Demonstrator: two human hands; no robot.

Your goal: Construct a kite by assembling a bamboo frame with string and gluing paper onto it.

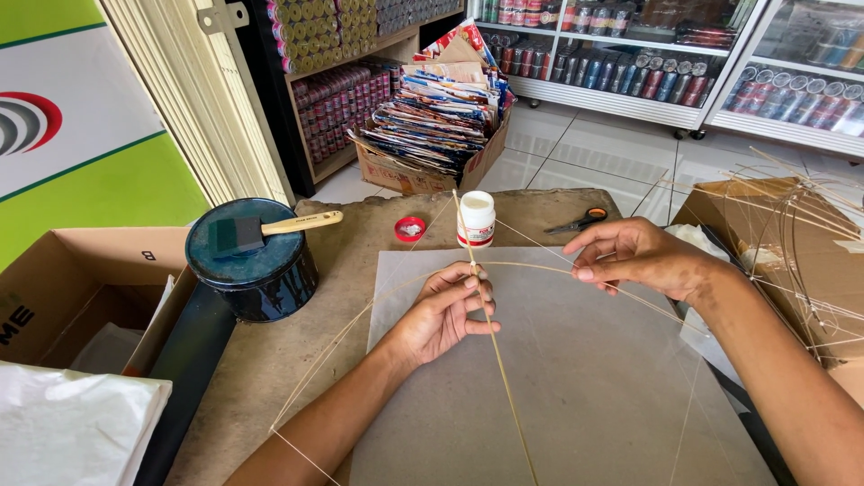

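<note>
1. Your left hand (445,310) pinches the crossing where the straight spine stick (493,346) meets the bowed stick (378,297), fingers curled together over the joint.
2. Your right hand (634,256) sits further along the bow, thumb and fingertips closed lightly on what looks like a thin thread (540,241) beside the stick; the thread is too fine to follow surely.
3. The frame lies flat on the grey board (585,378) in the middle of the table (270,360), just in front of you.
4. Judging by this, you are at the binding step: fixing bow to spine at the cross.
5. The next move seems to call for a steady pinch with the left hand while the right works the thread, keeping it taut so the joint does not slip.
6. The spine's long axis runs away from you, from the near edge of the board towards the white glue bottle (476,219), leaning slightly left at the far end.
7. The bow lies across it, arching from lower left up over the joint and down past your right hand.
8. The bottle's red cap (410,228) lies just left of it; scissors (580,220) lie to the right.
9. A dark tin (256,265) with a brush (270,229) resting on it stands well left of the frame.
</note>
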